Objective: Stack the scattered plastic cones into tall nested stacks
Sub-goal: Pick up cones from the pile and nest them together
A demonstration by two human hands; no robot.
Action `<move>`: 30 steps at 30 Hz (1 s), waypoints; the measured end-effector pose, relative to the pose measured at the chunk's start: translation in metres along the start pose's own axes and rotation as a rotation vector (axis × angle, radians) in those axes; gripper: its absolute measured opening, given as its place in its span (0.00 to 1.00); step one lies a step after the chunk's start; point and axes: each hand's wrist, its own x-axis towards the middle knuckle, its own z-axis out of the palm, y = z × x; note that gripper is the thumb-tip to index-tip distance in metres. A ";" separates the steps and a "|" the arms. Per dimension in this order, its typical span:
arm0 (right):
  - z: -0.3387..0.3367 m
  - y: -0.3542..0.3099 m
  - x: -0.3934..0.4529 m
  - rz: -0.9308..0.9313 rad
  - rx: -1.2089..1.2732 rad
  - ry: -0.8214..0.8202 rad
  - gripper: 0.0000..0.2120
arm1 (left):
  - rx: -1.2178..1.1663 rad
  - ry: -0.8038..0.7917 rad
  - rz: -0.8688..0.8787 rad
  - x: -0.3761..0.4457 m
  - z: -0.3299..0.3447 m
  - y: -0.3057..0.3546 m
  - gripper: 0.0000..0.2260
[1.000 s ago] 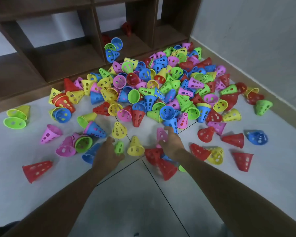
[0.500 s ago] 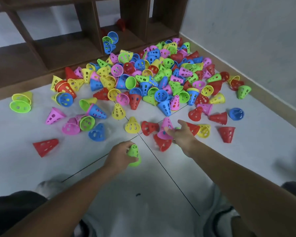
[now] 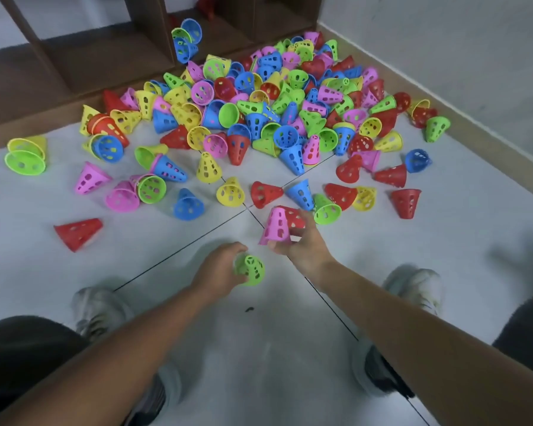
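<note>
A pink cone (image 3: 277,225), w/ a red cone (image 3: 295,217) behind it, is now being held off the floor (image 3: 259,348), right hand (image 3: 302,244) fingers clamped at its rim. Left hand (image 3: 219,269) fingers are being kept curled on a green cone (image 3: 252,269), drawn in vs. 0.5 s ago. Nesting is judged imminent; the pile (image 3: 259,103) beyond the fingertips is remaining unstacked.

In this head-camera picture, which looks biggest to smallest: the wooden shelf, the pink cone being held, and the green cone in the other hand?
1. wooden shelf, by far the largest.
2. pink cone, in the right hand.
3. green cone, in the left hand.
The cones' gap is slight and the green one is partly covered, so they may match.
</note>
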 end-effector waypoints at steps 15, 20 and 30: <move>0.062 0.035 -0.011 -0.108 -0.466 -0.027 0.24 | 0.409 -0.159 0.040 0.016 -0.143 0.006 0.19; 0.056 0.018 -0.009 -0.099 -0.626 -0.093 0.24 | 0.499 -0.232 0.119 0.013 -0.179 0.021 0.16; -0.003 -0.097 0.004 -0.149 -0.987 -0.162 0.24 | 0.584 -0.359 0.246 0.007 -0.233 0.069 0.12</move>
